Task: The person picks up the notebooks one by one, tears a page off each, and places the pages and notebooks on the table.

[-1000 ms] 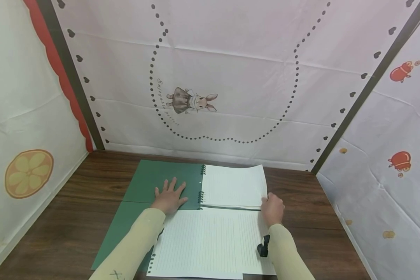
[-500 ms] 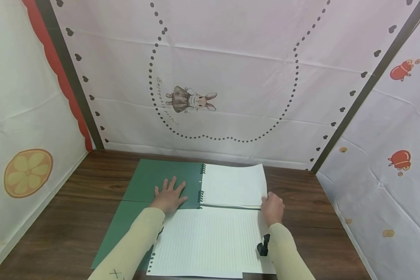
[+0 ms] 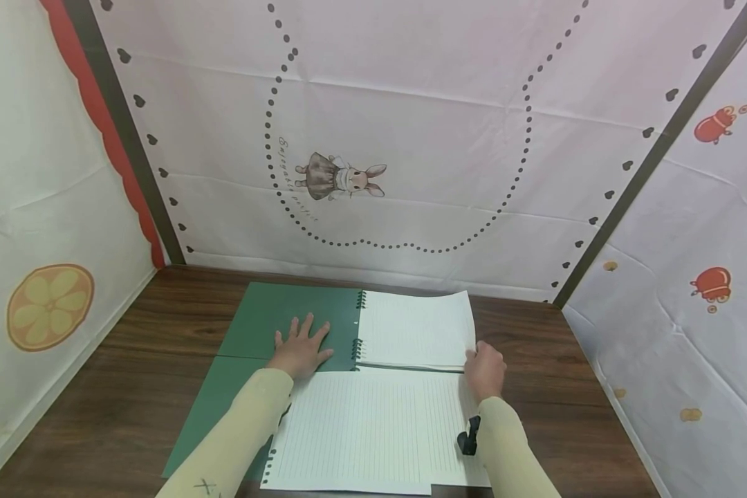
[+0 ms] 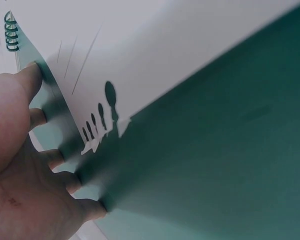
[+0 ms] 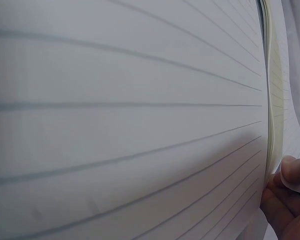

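Observation:
A spiral notebook lies open at the back of the table, its green cover point(image 3: 305, 304) folded out to the left and its lined white pages point(image 3: 413, 328) on the right. My left hand point(image 3: 299, 351) rests on that cover with the fingers spread wide. With thumb and fingers, my right hand point(image 3: 487, 370) pinches the right edge of the pages near the corner; in the right wrist view the held page point(image 5: 292, 120) curves upward there. In front lie lined sheets point(image 3: 355, 429) with torn binding holes along the left edge, shown close in the left wrist view.
A second green cover point(image 3: 208, 408) extends below the first, partly under the sheets and my left sleeve. Dark wood tabletop point(image 3: 554, 401) surrounds the paper. A printed white cloth point(image 3: 411, 152) stands behind, with more cloth on both sides. A black wrist device point(image 3: 469, 439) hangs over the sheets.

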### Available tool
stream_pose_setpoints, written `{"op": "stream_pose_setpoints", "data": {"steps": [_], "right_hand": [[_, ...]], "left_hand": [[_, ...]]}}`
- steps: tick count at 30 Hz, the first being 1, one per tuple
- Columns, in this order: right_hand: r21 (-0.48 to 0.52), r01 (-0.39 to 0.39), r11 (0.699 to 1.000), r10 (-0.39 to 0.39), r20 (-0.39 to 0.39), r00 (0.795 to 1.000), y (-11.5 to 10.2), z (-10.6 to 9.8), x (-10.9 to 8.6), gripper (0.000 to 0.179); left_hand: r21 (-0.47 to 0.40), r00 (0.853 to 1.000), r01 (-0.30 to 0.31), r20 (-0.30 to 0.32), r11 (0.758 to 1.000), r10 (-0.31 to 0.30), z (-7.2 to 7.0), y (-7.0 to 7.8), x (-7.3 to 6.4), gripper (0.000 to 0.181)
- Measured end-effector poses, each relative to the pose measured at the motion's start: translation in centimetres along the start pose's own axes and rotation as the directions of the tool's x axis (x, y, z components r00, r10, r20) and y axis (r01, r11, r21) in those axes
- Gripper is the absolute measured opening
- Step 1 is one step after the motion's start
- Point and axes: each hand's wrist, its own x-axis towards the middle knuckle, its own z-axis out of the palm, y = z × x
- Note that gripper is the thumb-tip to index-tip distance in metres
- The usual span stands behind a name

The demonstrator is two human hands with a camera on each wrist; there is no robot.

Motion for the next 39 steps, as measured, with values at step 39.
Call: {"op": "stream_pose_setpoints", "data": {"steps": [39], "right_hand": [[0.008, 0.006, 1.0, -0.005, -0.016, 1.0, 0.58, 0.3, 0.02, 0.015]], "left_hand": [[-0.009, 1.0, 0.001, 0.014, 1.0, -0.001, 0.09, -0.12, -0.08, 0.064]]}}
